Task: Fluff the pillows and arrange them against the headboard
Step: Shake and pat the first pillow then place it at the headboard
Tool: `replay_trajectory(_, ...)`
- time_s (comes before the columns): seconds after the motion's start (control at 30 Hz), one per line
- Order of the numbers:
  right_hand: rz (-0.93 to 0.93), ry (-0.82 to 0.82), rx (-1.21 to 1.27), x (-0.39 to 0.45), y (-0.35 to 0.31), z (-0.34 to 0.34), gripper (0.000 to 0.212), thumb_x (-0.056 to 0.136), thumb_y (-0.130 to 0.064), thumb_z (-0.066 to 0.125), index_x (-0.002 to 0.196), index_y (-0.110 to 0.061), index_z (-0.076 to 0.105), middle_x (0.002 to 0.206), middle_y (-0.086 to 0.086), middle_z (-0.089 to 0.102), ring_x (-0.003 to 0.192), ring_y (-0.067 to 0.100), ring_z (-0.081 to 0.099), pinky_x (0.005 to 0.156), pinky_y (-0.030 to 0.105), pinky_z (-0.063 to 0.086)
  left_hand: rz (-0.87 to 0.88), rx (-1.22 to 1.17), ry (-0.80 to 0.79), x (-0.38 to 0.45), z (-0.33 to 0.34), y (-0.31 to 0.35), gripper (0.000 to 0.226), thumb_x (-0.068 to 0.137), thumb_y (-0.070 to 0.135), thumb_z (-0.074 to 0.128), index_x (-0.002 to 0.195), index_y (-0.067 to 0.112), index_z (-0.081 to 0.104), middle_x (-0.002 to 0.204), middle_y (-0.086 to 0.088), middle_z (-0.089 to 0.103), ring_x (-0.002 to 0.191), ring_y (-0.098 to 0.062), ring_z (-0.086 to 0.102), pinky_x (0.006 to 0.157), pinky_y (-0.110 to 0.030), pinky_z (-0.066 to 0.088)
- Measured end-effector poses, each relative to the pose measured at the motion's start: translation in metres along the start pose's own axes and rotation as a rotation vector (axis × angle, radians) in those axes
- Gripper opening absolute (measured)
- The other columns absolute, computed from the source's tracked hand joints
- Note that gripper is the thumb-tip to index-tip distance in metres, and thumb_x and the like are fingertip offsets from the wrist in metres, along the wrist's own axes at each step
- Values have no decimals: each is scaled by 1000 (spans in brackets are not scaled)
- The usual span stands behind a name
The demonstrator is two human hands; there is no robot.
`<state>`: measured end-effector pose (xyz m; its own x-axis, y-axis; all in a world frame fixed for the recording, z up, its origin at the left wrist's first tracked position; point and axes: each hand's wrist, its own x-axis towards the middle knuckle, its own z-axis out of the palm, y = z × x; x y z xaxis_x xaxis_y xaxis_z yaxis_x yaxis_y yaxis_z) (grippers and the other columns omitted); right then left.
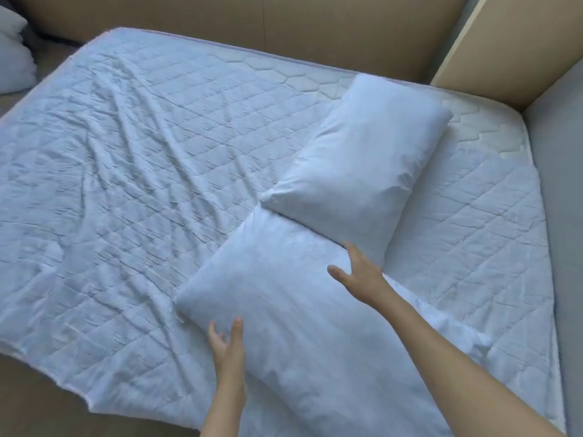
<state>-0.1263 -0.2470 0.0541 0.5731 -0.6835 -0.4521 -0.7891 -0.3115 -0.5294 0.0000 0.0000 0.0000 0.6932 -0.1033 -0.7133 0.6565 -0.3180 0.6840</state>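
Two white pillows lie on a quilted white mattress cover [126,171]. The near pillow [284,294] lies diagonally in front of me, and the far pillow [362,159] lies beyond it, overlapping its far end and angled toward the tan headboard [347,33]. My left hand [227,342] is at the near pillow's left edge, fingers spread and open. On the seam where the two pillows meet is my right hand [359,272], open with fingers apart, resting on the near pillow's right side. Neither hand has a closed grip on anything.
The cover is wrinkled on the left half of the bed. A tan side panel [504,52] and a grey wall [561,184] border the right side. Another white pillow or cushion [12,52] sits off the bed at the top left. Brown floor [47,405] shows at the lower left.
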Motion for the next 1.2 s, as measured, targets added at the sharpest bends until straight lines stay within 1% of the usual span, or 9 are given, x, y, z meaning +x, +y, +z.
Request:
replay_trajectory(0.17, 55, -106, -112, 70, 13, 37, 76, 94, -52, 51, 155, -20, 19, 163, -1, 26, 149, 19, 24, 118, 45, 23, -102, -21, 127, 62, 1, -26, 85, 88, 35, 74, 153, 13, 25, 145, -6, 48, 126, -25, 55, 107, -46, 46)
replay_trajectory(0.27, 65, -168, -183, 102, 30, 61, 78, 92, -56, 51, 155, -23, 19, 162, -2, 27, 148, 19, 26, 116, 47, 24, -160, -185, 121, 83, 6, -43, 73, 75, 39, 81, 133, 3, 53, 130, -11, 65, 112, -27, 66, 99, -48, 53)
replay_trajectory(0.37, 81, -169, -242, 125, 43, 77, 82, 87, -61, 53, 153, -23, 23, 160, -1, 31, 146, 21, 30, 114, 49, 26, -125, -208, 85, 92, 11, -53, 61, 65, 48, 81, 113, 14, 68, 116, -4, 74, 105, -22, 71, 97, -44, 55)
replay_trajectory(0.53, 156, -123, -269, 141, 65, 90, 99, 74, -79, 53, 152, -27, 19, 157, 4, 32, 145, 28, 29, 114, 52, 24, -57, -201, 56, 96, 14, -64, 65, 73, 39, 83, 130, 16, 60, 122, 0, 73, 109, -17, 71, 96, -42, 56)
replay_trajectory(0.67, 225, -183, -109, 137, 75, 91, 100, 68, -81, 58, 145, -22, 37, 143, 8, 53, 131, 33, 50, 103, 45, 42, -99, -161, 30, 104, 14, -69, 52, 81, 20, 81, 128, 14, 61, 119, -5, 73, 105, -20, 71, 92, -39, 56)
replay_trajectory(0.83, 154, -154, 300, 94, 71, 82, 33, 79, -41, 77, 102, -19, 72, 99, 1, 75, 90, 10, 69, 69, 24, 50, -60, -157, 100, 92, 23, -70, 38, 82, 5, 75, 118, 10, 65, 118, -10, 72, 102, -26, 71, 93, -44, 56)
replay_trajectory(0.97, 186, -72, 561, 29, 72, 59, 17, 82, -24, 77, 97, -17, 75, 87, -2, 78, 73, 5, 71, 63, 18, 53, 81, -195, 113, 42, 40, -57, 51, 79, -3, 71, 127, 7, 60, 123, -11, 72, 108, -29, 70, 94, -50, 56)
replay_trajectory(1.1, 262, 76, 833, -49, 98, 24, 12, 82, -12, 77, 93, -11, 76, 87, 8, 78, 78, 21, 75, 67, 31, 57, 172, -175, 62, -17, 55, -42, 59, 80, -9, 67, 133, 14, 57, 126, -6, 71, 110, -24, 70, 85, -41, 60)
replay_trajectory(1.2, 276, 245, 985, -103, 124, -5, 17, 79, -7, 77, 96, -9, 77, 92, 14, 78, 85, 31, 75, 73, 40, 59, 254, -83, -61, -48, 80, -33, 55, 81, -12, 64, 133, 6, 58, 126, -12, 70, 101, -21, 70, 69, -21, 60)
